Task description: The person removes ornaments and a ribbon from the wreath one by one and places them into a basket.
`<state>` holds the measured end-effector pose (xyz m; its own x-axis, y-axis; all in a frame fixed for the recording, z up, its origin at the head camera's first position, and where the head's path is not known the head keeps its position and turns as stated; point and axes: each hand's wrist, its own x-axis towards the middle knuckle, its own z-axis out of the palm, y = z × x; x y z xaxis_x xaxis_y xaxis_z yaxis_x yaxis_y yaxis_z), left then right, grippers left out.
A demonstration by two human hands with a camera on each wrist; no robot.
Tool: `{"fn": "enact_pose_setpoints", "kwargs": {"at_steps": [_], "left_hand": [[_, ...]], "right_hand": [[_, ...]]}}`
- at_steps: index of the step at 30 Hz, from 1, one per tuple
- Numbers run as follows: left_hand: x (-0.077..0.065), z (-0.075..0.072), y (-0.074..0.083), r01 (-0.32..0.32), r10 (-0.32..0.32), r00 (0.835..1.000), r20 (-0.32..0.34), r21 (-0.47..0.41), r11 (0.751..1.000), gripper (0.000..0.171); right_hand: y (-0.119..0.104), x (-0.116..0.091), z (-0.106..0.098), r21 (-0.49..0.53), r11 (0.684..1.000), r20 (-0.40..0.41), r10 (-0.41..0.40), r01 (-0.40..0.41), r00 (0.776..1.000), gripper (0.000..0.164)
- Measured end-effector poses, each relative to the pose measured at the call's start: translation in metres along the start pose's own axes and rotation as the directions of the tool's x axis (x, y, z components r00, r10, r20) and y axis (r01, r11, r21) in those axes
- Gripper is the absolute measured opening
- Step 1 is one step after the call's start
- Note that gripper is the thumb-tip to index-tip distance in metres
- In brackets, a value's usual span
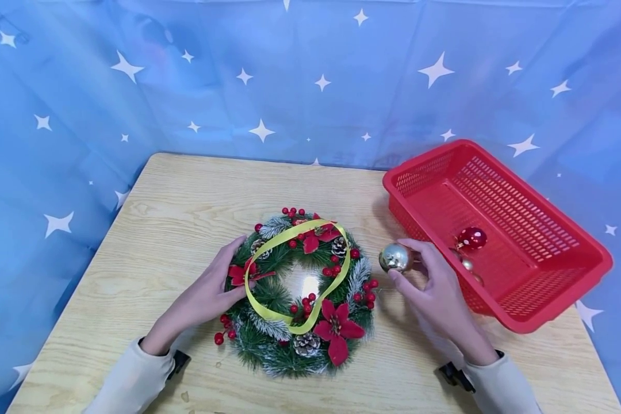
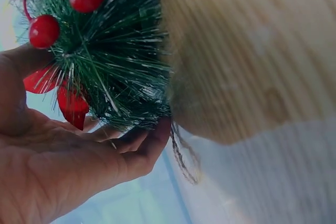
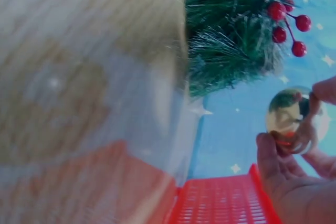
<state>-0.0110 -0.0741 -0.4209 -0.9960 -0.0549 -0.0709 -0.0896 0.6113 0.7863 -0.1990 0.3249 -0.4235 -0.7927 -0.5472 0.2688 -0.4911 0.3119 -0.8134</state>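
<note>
A green Christmas wreath (image 1: 269,339) with red flowers, berries and pinecones lies on the table, a loop of yellow ribbon (image 1: 271,313) draped over its top. At its left side my left hand (image 1: 212,293) grips the rim, thumb above; in the left wrist view the fingers (image 2: 139,156) curl under the greenery beside a loop of twine (image 2: 181,156). To the right of the wreath, my right hand (image 1: 437,293) pinches a shiny gold ball ornament (image 1: 395,257) between thumb and fingers. That ornament (image 3: 289,116) is apart from the wreath in the right wrist view.
A red plastic basket (image 1: 497,313) stands at the right, close to my right hand. Inside it lie a dark red ball ornament (image 1: 472,237) and a few small gold ones (image 1: 467,264), partly hidden by the rim. Behind the wooden table (image 1: 212,184) hangs a blue star-printed cloth (image 1: 300,57).
</note>
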Motion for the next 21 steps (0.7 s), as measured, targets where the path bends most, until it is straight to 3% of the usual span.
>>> {"fn": "enact_pose_setpoints", "kwargs": {"at_steps": [8,21], "left_hand": [[0.004,0.001,0.000,-0.004,0.004,1.000,0.029,0.001,1.000,0.088],[0.001,-0.002,0.000,0.006,-0.005,0.997,0.073,-0.012,1.000,0.086]], "right_hand": [[-0.007,0.003,-0.018,0.013,0.998,-0.055,-0.058,0.058,0.997,0.066],[-0.005,0.013,-0.060,0.003,1.000,-0.084,0.013,-0.013,0.996,0.063]]}}
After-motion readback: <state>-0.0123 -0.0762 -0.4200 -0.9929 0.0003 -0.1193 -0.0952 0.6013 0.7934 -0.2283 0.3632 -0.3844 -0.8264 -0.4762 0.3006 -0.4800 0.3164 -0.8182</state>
